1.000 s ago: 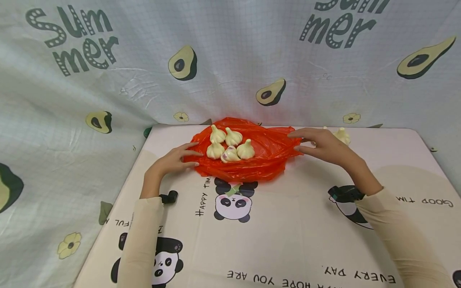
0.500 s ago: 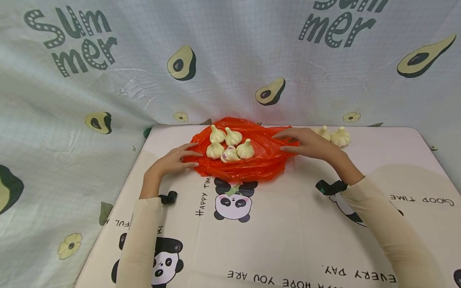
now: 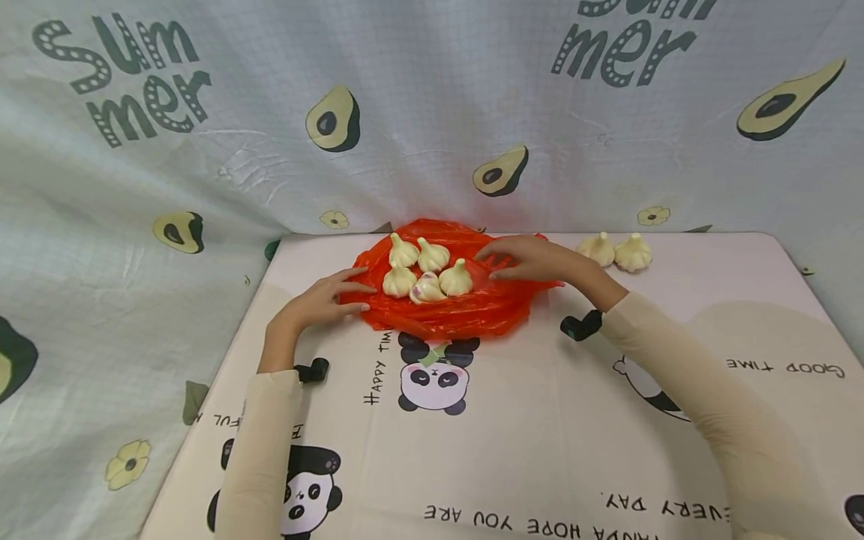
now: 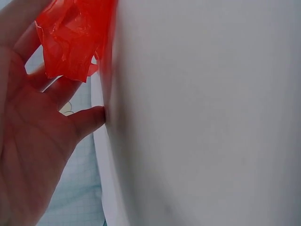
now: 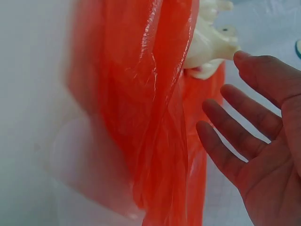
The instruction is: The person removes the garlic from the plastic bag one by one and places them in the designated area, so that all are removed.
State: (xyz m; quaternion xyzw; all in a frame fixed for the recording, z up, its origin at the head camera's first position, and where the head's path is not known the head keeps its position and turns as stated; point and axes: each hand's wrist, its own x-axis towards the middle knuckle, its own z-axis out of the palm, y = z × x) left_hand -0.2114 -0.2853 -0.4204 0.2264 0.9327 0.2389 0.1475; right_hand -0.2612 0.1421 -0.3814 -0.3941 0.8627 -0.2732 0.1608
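A red plastic bag (image 3: pixel 499 307) lies spread at the back of the table, with several garlic bulbs (image 3: pixel 433 256) bunched on its left half. My left hand (image 3: pixel 316 304) rests at the bag's left edge, fingers spread and fairly straight; in the left wrist view the bag's edge (image 4: pixel 70 42) lies over those fingers and the thumb touches the tabletop. Over the right part of the bag reaches my right hand (image 3: pixel 533 259), fingers extended toward the bulbs with nothing in them. In the right wrist view its thumb tip overlaps a garlic bulb (image 5: pixel 207 44).
Two more garlic bulbs (image 3: pixel 632 253) stand behind my right forearm near the table's back edge. A panda-printed cloth (image 3: pixel 513 435) covers the table. Behind it hangs a curtain (image 3: pixel 418 112) with avocado prints.
My right hand has moved left from the bag's right edge to over its inside, near the bulbs, uncovering the two bulbs behind it. The left hand has stayed in place.
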